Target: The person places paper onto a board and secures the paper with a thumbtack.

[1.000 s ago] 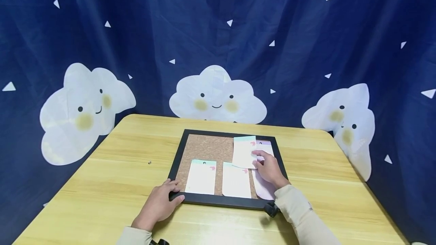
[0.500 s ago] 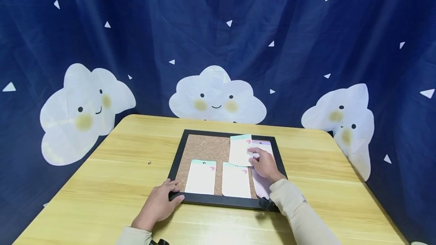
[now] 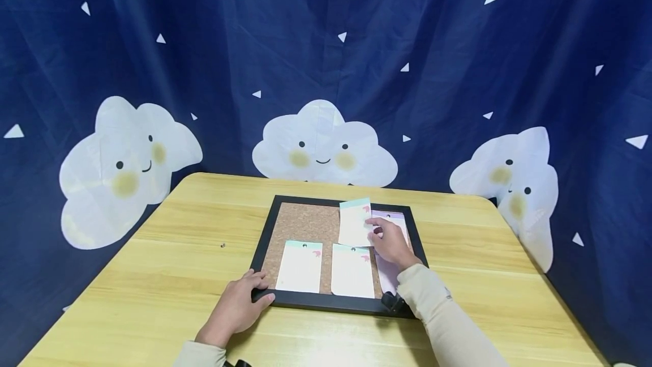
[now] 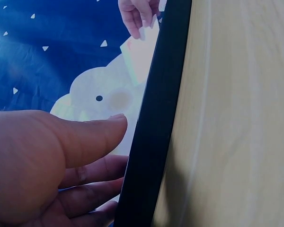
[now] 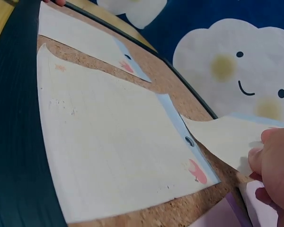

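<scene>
My right hand (image 3: 391,243) pinches the right edge of a white note sheet (image 3: 355,223) with a mint-green top strip and a small pink print. This sheet overlaps the top edge of the black-framed corkboard (image 3: 308,218); in the right wrist view its near end (image 5: 227,139) curves. Below it lies another mint-topped sheet (image 3: 352,273) with a pin in its top strip, and to the left a similar pinned sheet (image 3: 299,268). A purple-topped sheet (image 3: 385,273) is partly hidden under my right hand. My left hand (image 3: 238,304) rests on the frame's lower-left corner, thumb and fingers extended.
The board lies on a light wooden table (image 3: 153,293). A tiny metallic item (image 3: 222,245) lies left of the board. A blue curtain (image 3: 326,33) with cloud faces hangs behind and beside the table. A small black device (image 3: 392,301) sits at my right wrist.
My right hand has moved the pinched sheet left and slightly away from me, uncovering more of the pinned sheet below it. The left hand stays at the board's corner.
</scene>
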Available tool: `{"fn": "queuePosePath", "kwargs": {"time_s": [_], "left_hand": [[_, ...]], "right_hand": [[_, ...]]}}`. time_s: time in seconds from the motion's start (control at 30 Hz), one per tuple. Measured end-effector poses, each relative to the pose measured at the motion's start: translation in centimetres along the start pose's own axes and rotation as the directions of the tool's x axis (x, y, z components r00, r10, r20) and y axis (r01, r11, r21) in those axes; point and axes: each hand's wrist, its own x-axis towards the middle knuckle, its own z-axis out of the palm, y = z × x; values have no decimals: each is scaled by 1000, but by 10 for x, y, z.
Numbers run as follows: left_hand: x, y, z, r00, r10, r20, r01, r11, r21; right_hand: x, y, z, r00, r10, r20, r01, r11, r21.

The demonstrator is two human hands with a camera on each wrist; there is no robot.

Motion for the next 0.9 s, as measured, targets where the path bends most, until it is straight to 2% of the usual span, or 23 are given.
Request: {"fn": "queuePosePath", "kwargs": {"time_s": [0.13, 0.47, 0.9], "left_hand": [[0, 0, 0, 1000, -1, 1, 1, 1000, 2], [-1, 0, 1, 1000, -2, -4, 2, 1000, 1], [0, -1, 2, 1000, -22, 4, 22, 1000, -1]], "right_hand": [[2, 2, 4, 999, -40, 2, 41, 999, -17], [1, 3, 9, 999, -20, 42, 24, 995, -99], [-1, 3, 7, 997, -21, 71, 31, 989, -144]]}}
